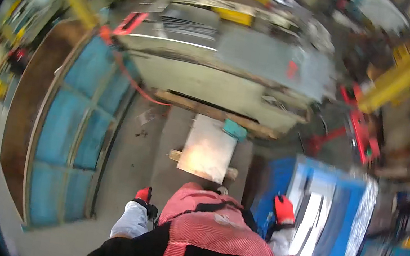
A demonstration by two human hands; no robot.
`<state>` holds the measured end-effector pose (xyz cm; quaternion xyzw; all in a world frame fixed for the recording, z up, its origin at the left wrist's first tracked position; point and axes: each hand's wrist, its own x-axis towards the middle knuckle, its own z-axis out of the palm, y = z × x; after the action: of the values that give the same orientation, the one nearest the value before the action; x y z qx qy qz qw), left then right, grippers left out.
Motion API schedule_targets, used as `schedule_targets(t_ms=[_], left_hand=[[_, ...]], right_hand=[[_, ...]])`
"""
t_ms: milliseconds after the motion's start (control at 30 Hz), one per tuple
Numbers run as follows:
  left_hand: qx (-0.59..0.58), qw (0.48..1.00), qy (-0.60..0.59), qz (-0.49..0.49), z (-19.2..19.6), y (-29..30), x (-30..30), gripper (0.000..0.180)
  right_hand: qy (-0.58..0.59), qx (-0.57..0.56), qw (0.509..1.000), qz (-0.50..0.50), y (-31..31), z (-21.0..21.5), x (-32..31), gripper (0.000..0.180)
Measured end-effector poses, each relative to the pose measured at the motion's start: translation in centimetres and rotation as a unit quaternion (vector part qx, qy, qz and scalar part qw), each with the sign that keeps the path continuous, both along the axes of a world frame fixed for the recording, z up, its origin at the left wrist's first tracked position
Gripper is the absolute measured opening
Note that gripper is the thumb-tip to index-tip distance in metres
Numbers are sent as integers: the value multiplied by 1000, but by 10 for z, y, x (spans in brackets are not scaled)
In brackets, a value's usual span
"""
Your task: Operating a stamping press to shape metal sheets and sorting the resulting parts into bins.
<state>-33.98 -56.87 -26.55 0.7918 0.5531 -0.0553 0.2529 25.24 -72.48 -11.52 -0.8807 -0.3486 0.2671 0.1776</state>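
**Right hand on the blue sheet stack, left hand free**

Workshop floor, grey concrete, motion blur all round. Big grey machine ahead, a bare metal sheet lying on wooden battens in front of you. Blue-filmed panels lean at your left. Your right hand, red-gloved, rests on the near edge of the blue-filmed sheet stack at your right; fingers look curled over the edge, but whether the grip is clenched you cannot tell. Your left hand hangs by your hip, holding nothing, closure unclear. Judging by this, you're at the pick-up step: next move likely needs both hands on the top sheet, lifted level.
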Motion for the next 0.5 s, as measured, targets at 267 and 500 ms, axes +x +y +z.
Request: schedule_targets(t_ms=[267,500], left_hand=[[-282,897,-182,288,15,97,87,39],[-403,884,-159,176,-62,191,68,46]], right_hand=[[77,39,986,-142,-37,9,-2,44],[290,180,820,-459,-241,-87,-130,37]])
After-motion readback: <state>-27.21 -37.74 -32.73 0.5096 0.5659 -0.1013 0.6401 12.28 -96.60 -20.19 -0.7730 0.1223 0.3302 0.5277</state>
